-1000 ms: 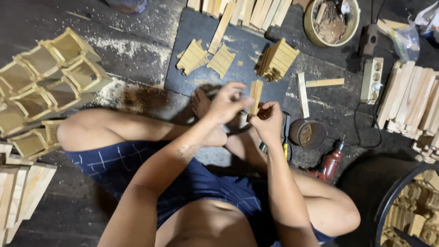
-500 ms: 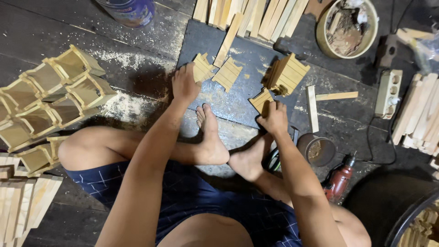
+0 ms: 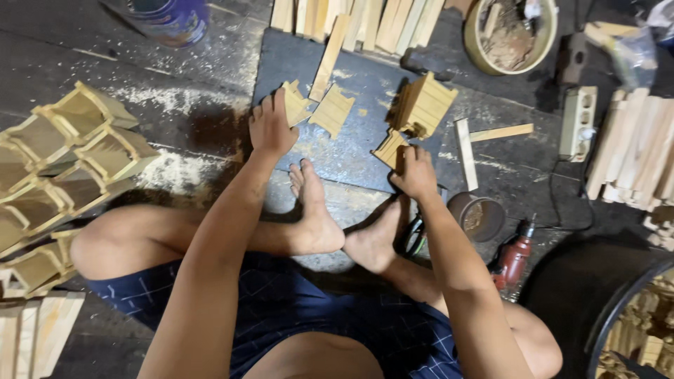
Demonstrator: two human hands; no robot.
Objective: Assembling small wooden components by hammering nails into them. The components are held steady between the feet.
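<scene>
I sit cross-legged on the floor before a dark work mat (image 3: 365, 151). My right hand (image 3: 415, 172) grips a small slatted wooden panel (image 3: 388, 149) resting on the mat. My left hand (image 3: 270, 126) reaches forward, fingers spread, touching another slatted panel (image 3: 295, 102) at the mat's left side. A third panel (image 3: 332, 110) lies just right of it. A stack of assembled panels (image 3: 423, 105) stands beyond my right hand.
Wooden box frames (image 3: 67, 165) pile up at left. Loose slats (image 3: 358, 21) lie along the mat's far edge, more (image 3: 635, 151) at right. A round basket (image 3: 509, 31), power strip (image 3: 577, 121), small tin (image 3: 477, 216), red tool (image 3: 514, 258) and dark tub (image 3: 618, 309) sit at right.
My hands, held together over my lap on one wooden piece a second ago, have separated. The left reached out to the far-left panel; the right set its panel down on the mat.
</scene>
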